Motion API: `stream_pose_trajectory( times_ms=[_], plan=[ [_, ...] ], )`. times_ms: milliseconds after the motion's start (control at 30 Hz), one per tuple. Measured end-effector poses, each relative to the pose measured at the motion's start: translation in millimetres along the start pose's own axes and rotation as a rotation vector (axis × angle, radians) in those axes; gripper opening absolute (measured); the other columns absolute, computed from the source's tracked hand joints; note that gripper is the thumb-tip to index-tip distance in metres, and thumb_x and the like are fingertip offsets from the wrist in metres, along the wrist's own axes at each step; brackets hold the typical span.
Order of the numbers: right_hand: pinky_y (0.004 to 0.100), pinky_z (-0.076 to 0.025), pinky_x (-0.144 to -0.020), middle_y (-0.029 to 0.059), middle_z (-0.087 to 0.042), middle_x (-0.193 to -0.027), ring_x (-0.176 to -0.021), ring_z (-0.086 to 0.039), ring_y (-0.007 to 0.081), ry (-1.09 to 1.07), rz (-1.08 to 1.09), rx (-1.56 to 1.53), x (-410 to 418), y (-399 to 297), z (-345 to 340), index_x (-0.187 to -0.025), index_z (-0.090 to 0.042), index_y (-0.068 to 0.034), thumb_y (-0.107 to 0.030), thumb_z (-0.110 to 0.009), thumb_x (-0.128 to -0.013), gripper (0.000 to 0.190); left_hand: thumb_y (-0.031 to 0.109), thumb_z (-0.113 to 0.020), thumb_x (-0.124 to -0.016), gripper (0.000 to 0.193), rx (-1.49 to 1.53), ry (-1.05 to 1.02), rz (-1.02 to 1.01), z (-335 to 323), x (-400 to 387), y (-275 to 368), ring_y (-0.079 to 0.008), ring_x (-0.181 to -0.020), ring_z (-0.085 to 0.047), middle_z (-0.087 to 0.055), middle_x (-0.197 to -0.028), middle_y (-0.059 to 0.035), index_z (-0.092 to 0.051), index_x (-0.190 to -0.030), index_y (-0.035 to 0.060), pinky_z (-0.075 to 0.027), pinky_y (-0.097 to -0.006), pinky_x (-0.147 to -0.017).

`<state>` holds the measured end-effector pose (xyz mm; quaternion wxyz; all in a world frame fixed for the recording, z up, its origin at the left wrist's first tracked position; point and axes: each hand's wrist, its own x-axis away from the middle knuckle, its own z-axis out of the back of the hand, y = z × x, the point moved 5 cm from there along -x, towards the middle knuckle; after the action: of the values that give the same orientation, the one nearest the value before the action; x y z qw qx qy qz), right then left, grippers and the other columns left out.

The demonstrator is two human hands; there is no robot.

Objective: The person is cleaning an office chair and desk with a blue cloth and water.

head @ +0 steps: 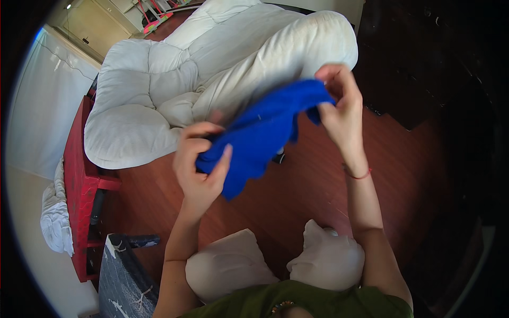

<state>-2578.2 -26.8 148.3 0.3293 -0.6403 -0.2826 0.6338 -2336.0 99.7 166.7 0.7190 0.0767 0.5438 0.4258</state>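
Between my hands stretches a piece of blue cloth point(260, 127), held up above the floor and partly blurred. My left hand point(201, 161) grips its lower left end between thumb and fingers. At the upper right end, my right hand point(342, 103) pinches the cloth, and a red string bracelet point(358, 175) circles that wrist. The fabric's lower edge hangs loose and uneven. Whether it is a garment I cannot tell. Behind it lies a white padded quilt point(135, 79), bunched up on the sofa or bed under it.
A red cabinet or table point(81, 190) stands at the left, with white cloth point(57, 218) beside it. A dark patterned seat point(127, 278) is near my left elbow. Reddish wooden floor point(147, 198) lies below. Pink cleaning tools point(157, 22) stand far back.
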Motion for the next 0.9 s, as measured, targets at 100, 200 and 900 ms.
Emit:
stream_pose_trajectory(
  times_ms=[100, 200, 900],
  plan=[
    [0.0408, -0.052, -0.091, 0.0166, -0.061, -0.127, -0.107, -0.062, 0.0303, 0.176, 0.499, 0.096, -15, -27, -33, -0.113, -0.067, -0.006, 0.005, -0.064, -0.071, 0.043, 0.006, -0.064, -0.095, 0.018, -0.449, 0.152, -0.271, -7, -21, 11, -0.0369, -0.129, -0.053, -0.060, -0.136, -0.0155, -0.067, -0.112, 0.0096, -0.034, -0.0563, -0.112],
    [0.0519, -0.040, -0.107, 0.0159, -0.052, -0.145, -0.123, -0.052, 0.0351, 0.096, 0.604, 0.459, 10, 6, -75, -0.126, -0.070, -0.018, -0.004, -0.066, -0.071, 0.057, 0.017, -0.056, -0.100, 0.038, -1.162, 0.023, -0.369, -45, -16, -25, -0.0364, -0.140, -0.047, -0.059, -0.147, 0.0008, -0.067, -0.135, 0.0280, -0.023, -0.0580, -0.120],
    [0.0379, -0.051, -0.084, 0.0081, -0.060, -0.114, -0.098, -0.056, 0.0293, 0.200, 0.685, 0.644, 48, 73, -51, -0.106, -0.078, -0.017, 0.002, -0.069, -0.068, 0.044, 0.008, -0.059, -0.093, 0.031, -0.942, -0.069, -0.636, -71, 23, -101, -0.0371, -0.123, -0.062, -0.068, -0.132, -0.0076, -0.073, -0.120, 0.0048, -0.052, -0.0391, -0.091]
  ],
)
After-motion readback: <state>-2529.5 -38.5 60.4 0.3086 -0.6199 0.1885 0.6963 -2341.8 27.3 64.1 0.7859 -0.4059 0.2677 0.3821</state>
